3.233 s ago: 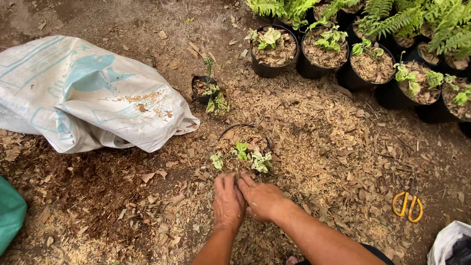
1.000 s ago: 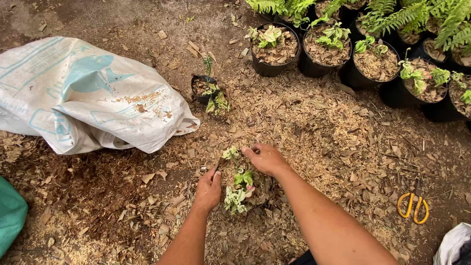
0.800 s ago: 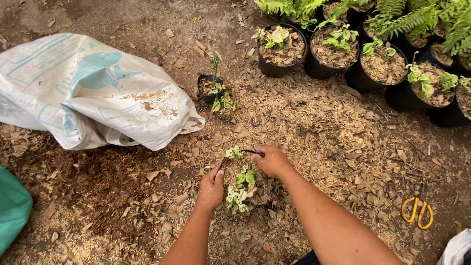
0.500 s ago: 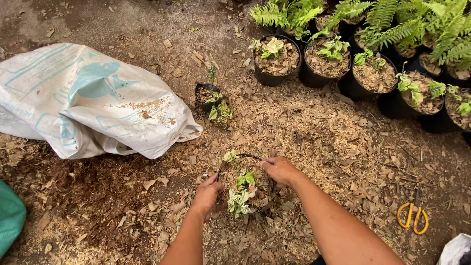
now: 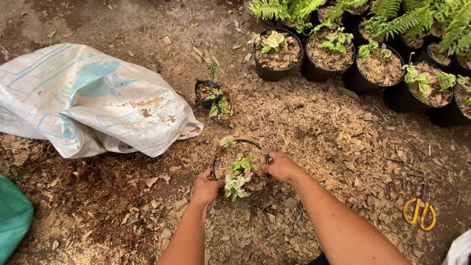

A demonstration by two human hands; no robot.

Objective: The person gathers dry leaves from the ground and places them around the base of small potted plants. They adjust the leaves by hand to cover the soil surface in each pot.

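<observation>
A black plastic pot (image 5: 245, 143) filled with wood shavings sits on the ground in front of me, with a small green and pink-white leafy plant (image 5: 239, 175) in it. My left hand (image 5: 207, 186) grips the pot's near left rim. My right hand (image 5: 281, 167) holds the right rim. Both forearms reach in from the bottom edge.
A big white sack (image 5: 93, 100) with shavings spilled on it lies at left. A small tipped black pot (image 5: 208, 93) with a seedling lies beyond. A row of potted plants (image 5: 277, 51) lines the top right. Yellow-handled scissors (image 5: 419, 212) lie at right. A green bag (image 5: 12, 216) sits at the lower left edge.
Earlier both hands pressed the shavings near me; they then moved onto the pot's rim on either side. In the last half second they hold the same grip.
</observation>
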